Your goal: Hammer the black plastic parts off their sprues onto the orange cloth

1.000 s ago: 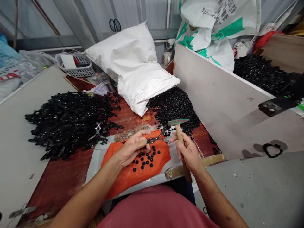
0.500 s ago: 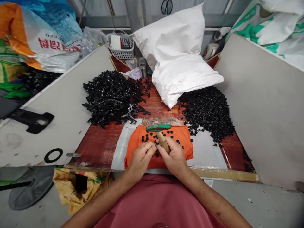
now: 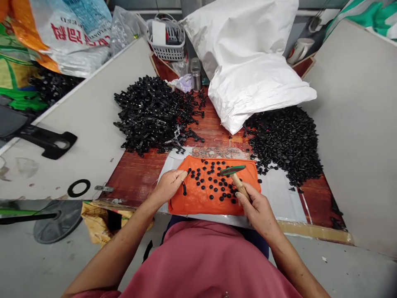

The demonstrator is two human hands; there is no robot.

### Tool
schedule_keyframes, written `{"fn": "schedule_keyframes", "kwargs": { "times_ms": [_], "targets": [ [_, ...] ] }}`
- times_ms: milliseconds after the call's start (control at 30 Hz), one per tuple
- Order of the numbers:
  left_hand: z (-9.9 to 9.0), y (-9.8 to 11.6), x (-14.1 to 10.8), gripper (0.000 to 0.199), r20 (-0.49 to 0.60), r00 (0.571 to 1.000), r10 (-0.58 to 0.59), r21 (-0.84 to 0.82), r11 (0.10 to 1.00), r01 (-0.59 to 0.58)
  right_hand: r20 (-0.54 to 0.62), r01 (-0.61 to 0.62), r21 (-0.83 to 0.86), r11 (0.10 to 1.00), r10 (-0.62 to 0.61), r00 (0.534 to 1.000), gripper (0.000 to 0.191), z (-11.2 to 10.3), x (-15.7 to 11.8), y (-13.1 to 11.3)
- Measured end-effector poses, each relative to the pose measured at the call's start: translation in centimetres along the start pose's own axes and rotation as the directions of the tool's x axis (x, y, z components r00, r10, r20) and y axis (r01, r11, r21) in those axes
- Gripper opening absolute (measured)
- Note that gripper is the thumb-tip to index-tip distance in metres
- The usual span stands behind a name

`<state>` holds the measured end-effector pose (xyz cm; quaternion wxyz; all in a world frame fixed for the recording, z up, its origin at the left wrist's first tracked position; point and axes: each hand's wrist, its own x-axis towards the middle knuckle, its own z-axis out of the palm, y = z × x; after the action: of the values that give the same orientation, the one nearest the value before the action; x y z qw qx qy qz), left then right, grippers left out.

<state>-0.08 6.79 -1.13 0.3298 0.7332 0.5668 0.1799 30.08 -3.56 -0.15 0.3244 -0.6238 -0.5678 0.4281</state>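
Observation:
An orange cloth [image 3: 198, 203] lies folded into a pad at the front of the table, with several small round black buttons [image 3: 211, 197] scattered over it. My right hand [image 3: 259, 207] is closed around the wooden handle of a hammer [image 3: 238, 182]; its green head is raised over the right half of the cloth. At the cloth's left edge, my left hand [image 3: 169, 186] is closed in a pinch, with a small black plastic piece [image 3: 189, 170] at its fingertips. Just below it, a short black strip [image 3: 184, 189] is on the cloth.
A heap of black jointed parts [image 3: 149, 116] stands back left, a heap of black studs [image 3: 288, 145] right. A large white sack [image 3: 254, 82] leans behind. Grey panels [image 3: 350, 136] flank the table. A grey basket [image 3: 167, 45] and a mug [image 3: 300, 50] sit at the back.
My hands have moved apart: the left went out to the cloth's left edge, the right shifted rightward with the hammer. More buttons now show on the cloth. The camera view has shifted.

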Motion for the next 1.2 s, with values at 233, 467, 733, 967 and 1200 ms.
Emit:
{"fn": "schedule_keyframes", "kwargs": {
  "times_ms": [233,467,733,967,1200],
  "targets": [
    [0.3,0.0,0.7,0.044,0.012,0.997,0.073,0.003,0.997,-0.073,-0.017,0.072,-0.090,0.993,-0.074,0.997,0.033,0.3,0.2,0.0],
    [1.0,-0.6,0.7,0.043,0.026,0.995,0.099,0.081,0.992,-0.101,0.018,0.061,-0.165,0.984,-0.059,0.998,0.037,0.6,0.5,0.4],
    [0.6,-1.0,1.2,0.044,0.106,0.992,0.071,0.033,0.997,-0.075,0.176,0.221,-0.321,0.921,-0.171,0.969,0.048,1.0,2.9,-3.3],
    [0.8,-1.6,1.3,0.044,0.104,0.994,0.016,-0.074,0.997,-0.009,0.232,0.293,-0.557,0.777,-0.193,0.953,0.055,2.3,5.6,-6.2],
    [1.2,-2.1,1.1,0.043,0.029,0.999,0.043,-0.162,0.986,-0.038,0.213,0.310,-0.505,0.805,-0.232,0.949,0.052,2.0,6.0,-6.5]
  ]
}}
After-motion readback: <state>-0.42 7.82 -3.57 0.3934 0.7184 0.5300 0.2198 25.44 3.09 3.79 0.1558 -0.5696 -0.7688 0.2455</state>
